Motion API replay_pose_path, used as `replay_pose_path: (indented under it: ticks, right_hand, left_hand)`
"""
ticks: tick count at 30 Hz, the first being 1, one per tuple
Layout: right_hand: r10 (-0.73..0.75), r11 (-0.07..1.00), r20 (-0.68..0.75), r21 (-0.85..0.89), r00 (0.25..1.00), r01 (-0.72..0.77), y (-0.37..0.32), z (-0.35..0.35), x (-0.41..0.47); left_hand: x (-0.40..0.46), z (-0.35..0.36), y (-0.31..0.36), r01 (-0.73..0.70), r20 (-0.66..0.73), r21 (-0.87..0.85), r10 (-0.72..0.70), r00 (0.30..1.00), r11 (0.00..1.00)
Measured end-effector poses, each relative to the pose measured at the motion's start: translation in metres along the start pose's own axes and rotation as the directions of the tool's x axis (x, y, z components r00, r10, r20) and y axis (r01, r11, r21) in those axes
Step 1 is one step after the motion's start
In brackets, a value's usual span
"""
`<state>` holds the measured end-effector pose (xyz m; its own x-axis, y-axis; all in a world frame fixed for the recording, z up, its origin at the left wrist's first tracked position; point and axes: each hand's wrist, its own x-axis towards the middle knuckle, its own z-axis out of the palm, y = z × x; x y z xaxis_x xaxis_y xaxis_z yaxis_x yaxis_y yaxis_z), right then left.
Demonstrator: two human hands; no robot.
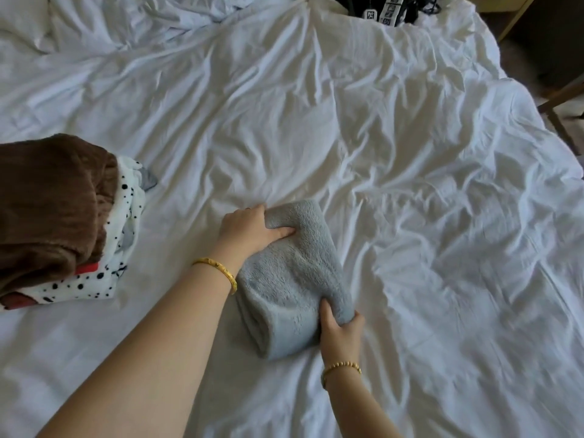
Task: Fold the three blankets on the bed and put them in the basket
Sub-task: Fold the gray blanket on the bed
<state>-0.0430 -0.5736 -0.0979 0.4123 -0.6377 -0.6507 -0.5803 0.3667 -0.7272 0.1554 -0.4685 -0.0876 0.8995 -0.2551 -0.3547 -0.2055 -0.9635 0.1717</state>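
A grey fleece blanket, folded into a thick bundle, lies on the white bed sheet at centre front. My left hand grips its far left corner, thumb pressed into the pile. My right hand grips its near right corner, fingers tucked under the fold. At the left edge a folded brown blanket sits on top of a folded white blanket with black spots. No basket is in view.
The rumpled sheet spreads across the bed, with bunched bedding at the far end. Dark items with white labels lie at the top edge. Wooden furniture and floor show past the bed's right side.
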Motion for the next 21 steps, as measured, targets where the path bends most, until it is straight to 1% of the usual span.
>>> replay_pose_path:
  ticks: [1, 3, 5, 7, 8, 10, 11, 13, 14, 15, 16, 17, 18, 19, 20, 21]
  right_hand:
    - [0.009, 0.999, -0.026, 0.037, 1.000, -0.008, -0.009, 0.000, 0.004]
    - [-0.037, 0.999, -0.056, 0.036, 0.998, 0.039, -0.031, -0.004, 0.015]
    - [-0.105, 0.994, -0.028, -0.023, 0.994, 0.105, -0.056, -0.012, 0.028]
    - [-0.201, 0.971, 0.066, -0.116, 0.977, 0.208, -0.080, -0.021, 0.041]
    - [-0.260, 0.945, 0.131, -0.170, 0.957, 0.280, -0.093, -0.024, 0.048]
    - [-0.368, 0.855, 0.275, -0.275, 0.888, 0.439, -0.117, -0.029, 0.061]
    - [-0.405, 0.798, 0.344, -0.319, 0.847, 0.512, -0.127, -0.031, 0.066]
    - [-0.412, 0.676, 0.453, -0.429, 0.790, 0.599, -0.133, -0.032, 0.076]
    - [-0.386, 0.589, 0.479, -0.529, 0.788, 0.611, -0.132, -0.033, 0.080]
    - [-0.364, 0.480, 0.475, -0.641, 0.801, 0.599, -0.129, -0.035, 0.082]
    - [-0.381, 0.388, 0.436, -0.725, 0.815, 0.569, -0.126, -0.036, 0.081]
    - [-0.448, 0.350, 0.377, -0.760, 0.811, 0.547, -0.123, -0.036, 0.077]
    - [-0.537, 0.351, 0.324, -0.754, 0.779, 0.556, -0.121, -0.035, 0.070]
    - [-0.633, 0.349, 0.297, -0.715, 0.715, 0.606, -0.117, -0.034, 0.061]
    - [-0.725, 0.311, 0.301, -0.659, 0.619, 0.685, -0.111, -0.033, 0.050]
    - [-0.795, 0.231, 0.333, -0.606, 0.507, 0.761, -0.104, -0.031, 0.040]
  left_hand:
    - [-0.007, 0.000, 0.002, 0.033, -0.036, -0.022, -0.034, 0.999, 0.999]
    - [-0.022, 0.000, 0.002, 0.140, -0.063, -0.070, -0.144, 0.988, 0.988]
    - [-0.037, -0.002, 0.002, 0.250, 0.006, -0.108, -0.251, 0.968, 0.962]
    - [-0.050, -0.006, -0.001, 0.321, 0.133, -0.160, -0.302, 0.944, 0.933]
    - [-0.056, -0.008, -0.003, 0.358, 0.211, -0.221, -0.313, 0.926, 0.907]
    - [-0.073, -0.006, -0.004, 0.416, 0.339, -0.370, -0.296, 0.893, 0.831]
    - [-0.085, -0.002, -0.002, 0.420, 0.358, -0.405, -0.282, 0.890, 0.812]
    - [-0.111, 0.009, 0.007, 0.407, 0.359, -0.345, -0.282, 0.890, 0.846]
    - [-0.121, 0.014, 0.012, 0.403, 0.321, -0.313, -0.304, 0.897, 0.860]
    - [-0.129, 0.017, 0.019, 0.392, 0.235, -0.308, -0.330, 0.914, 0.867]
    - [-0.134, 0.015, 0.025, 0.365, 0.101, -0.308, -0.352, 0.931, 0.879]
    - [-0.137, 0.012, 0.032, 0.309, -0.073, -0.286, -0.342, 0.937, 0.907]
    - [-0.138, 0.006, 0.040, 0.223, -0.251, -0.235, -0.281, 0.926, 0.946]
    - [-0.138, 0.002, 0.049, 0.109, -0.430, -0.184, -0.180, 0.885, 0.977]
    - [-0.138, -0.001, 0.059, -0.015, -0.566, -0.143, -0.069, 0.821, 0.990]
    - [-0.136, -0.002, 0.070, -0.114, -0.626, -0.103, 0.025, 0.779, 0.988]
